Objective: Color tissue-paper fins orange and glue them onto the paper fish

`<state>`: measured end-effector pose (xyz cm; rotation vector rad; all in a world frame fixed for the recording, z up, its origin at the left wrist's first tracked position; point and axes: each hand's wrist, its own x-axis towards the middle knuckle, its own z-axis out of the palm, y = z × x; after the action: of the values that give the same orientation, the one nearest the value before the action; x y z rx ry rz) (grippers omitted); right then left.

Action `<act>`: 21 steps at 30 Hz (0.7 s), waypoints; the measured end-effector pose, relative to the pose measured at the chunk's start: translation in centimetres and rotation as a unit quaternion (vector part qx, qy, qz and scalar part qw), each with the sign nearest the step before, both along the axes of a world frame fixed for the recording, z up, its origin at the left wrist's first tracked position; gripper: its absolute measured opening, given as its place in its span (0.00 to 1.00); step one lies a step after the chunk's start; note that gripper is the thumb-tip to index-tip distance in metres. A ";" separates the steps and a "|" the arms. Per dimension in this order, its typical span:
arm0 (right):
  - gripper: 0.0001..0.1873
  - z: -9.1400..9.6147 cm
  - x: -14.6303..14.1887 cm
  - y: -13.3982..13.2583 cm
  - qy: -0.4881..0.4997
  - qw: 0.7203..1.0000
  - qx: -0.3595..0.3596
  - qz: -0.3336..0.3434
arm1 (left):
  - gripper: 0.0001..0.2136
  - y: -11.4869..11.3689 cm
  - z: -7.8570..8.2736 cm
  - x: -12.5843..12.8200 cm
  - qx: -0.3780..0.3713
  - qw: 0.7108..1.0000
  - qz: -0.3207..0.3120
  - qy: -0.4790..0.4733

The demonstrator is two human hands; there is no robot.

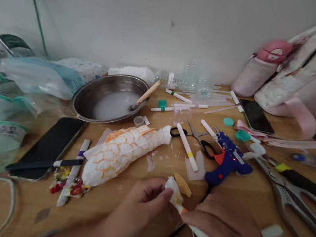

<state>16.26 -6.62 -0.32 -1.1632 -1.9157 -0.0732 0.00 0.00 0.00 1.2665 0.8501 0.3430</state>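
Note:
My left hand (pixel 146 209) pinches a small white and tan scrap of paper (pixel 175 190) just above the wooden table (pixel 121 193). Beside it, my right hand (pixel 221 223) grips a white marker (pixel 201 235) whose orange tip touches that scrap. Behind the hands lies a white fish-shaped paper form (pixel 121 150) drawn with orange scales. A blue glue gun (pixel 227 160) rests right of the scrap.
A steel bowl (pixel 86 100) of cloudy liquid with a brush sits at the back. Markers, small scissors (pixel 198 138), bottle caps, two phones (pixel 48 146) and large shears (pixel 295 189) are scattered around. Plastic bags fill the left; a pink bag (pixel 300 72) stands right.

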 end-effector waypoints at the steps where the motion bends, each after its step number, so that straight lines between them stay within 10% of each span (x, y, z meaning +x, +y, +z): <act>1: 0.22 0.4 0.5 -0.1 -0.021 0.999 -0.027 0.025 | 0.13 0.0 -0.1 0.0 -0.006 1.000 0.004 0.000; 21: 0.18 0.4 1.8 -0.5 0.032 0.996 -0.077 0.041 | 0.16 0.1 -0.3 0.2 -0.069 0.997 0.018 -0.032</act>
<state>18.02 -7.10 0.05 -1.1722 -1.9373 0.1566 0.15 0.05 -0.33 1.1064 0.8285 0.3466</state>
